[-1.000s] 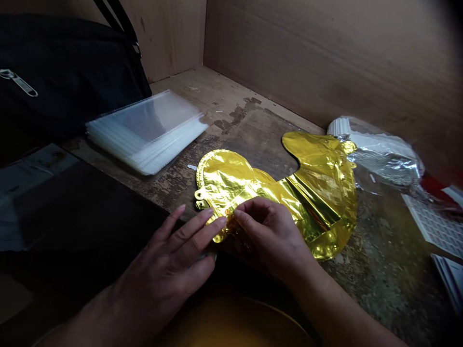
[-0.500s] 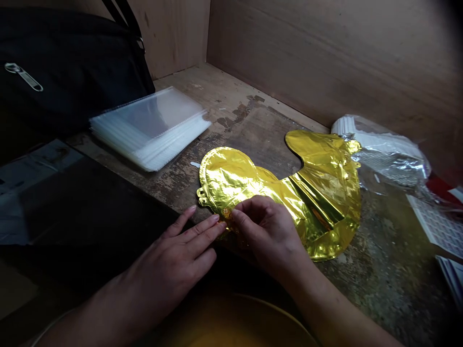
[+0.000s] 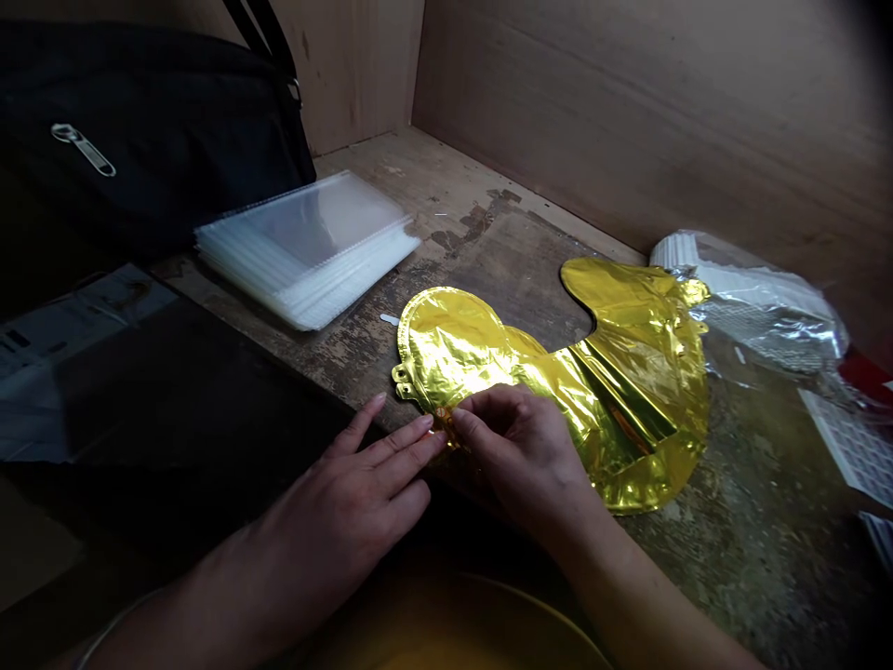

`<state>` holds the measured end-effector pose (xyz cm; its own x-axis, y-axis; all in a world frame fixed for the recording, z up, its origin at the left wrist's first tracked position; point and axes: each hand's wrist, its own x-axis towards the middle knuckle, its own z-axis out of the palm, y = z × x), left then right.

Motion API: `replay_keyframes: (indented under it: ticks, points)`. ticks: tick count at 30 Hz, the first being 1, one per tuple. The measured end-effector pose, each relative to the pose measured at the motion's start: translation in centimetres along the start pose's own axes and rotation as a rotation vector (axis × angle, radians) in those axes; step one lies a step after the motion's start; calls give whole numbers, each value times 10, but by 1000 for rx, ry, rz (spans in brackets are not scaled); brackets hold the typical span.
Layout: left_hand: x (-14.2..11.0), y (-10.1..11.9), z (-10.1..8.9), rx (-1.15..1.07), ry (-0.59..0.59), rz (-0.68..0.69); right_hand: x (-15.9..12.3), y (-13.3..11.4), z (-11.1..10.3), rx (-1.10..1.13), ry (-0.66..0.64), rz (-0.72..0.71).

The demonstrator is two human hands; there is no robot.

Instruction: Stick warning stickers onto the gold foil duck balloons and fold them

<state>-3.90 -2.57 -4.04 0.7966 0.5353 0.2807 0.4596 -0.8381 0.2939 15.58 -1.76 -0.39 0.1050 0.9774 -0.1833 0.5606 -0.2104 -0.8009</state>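
Gold foil laid on worn bench, near L edge pinched by R hand, exact bit hidden, L hand held spread w/ tips at same edge, clear sleeves stacked beyond, blk bag set behind.

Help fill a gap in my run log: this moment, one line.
left hand: open, at edge of gold foil | right hand: pinched there, held part hidden | beyond: plastic sleeves, black bag

The right hand pinches the gold foil near its edge, the left hand beside it with fingers extended
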Motion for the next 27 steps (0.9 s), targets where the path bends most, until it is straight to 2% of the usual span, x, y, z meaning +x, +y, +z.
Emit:
replay_keyframes:
  ticks: [5, 11, 16, 19, 21, 25, 27]
  points:
    - [1, 0, 1, -31, 23, -12, 0, 3, 3, -97, 42, -33]
    - [0, 1, 1, -36, -17, -20, -1, 1, 7, -257, 127, -113]
    - [0, 0, 2, -43, 14, -25, -4, 1, 6, -373, 148, -165]
    - [-1, 0, 3, -33, 22, -19, -5, 4, 5, -473, 207, -183]
    - [-1, 0, 4, -43, 36, -19, -2, 4, 6, -514, 250, -190]
    - [0, -1, 4, -58, 60, -24, 12, 2, 10, -629, 217, -221]
    - [0, -1, 3, -56, 59, -24, 18, 3, 8, -663, 252, -208]
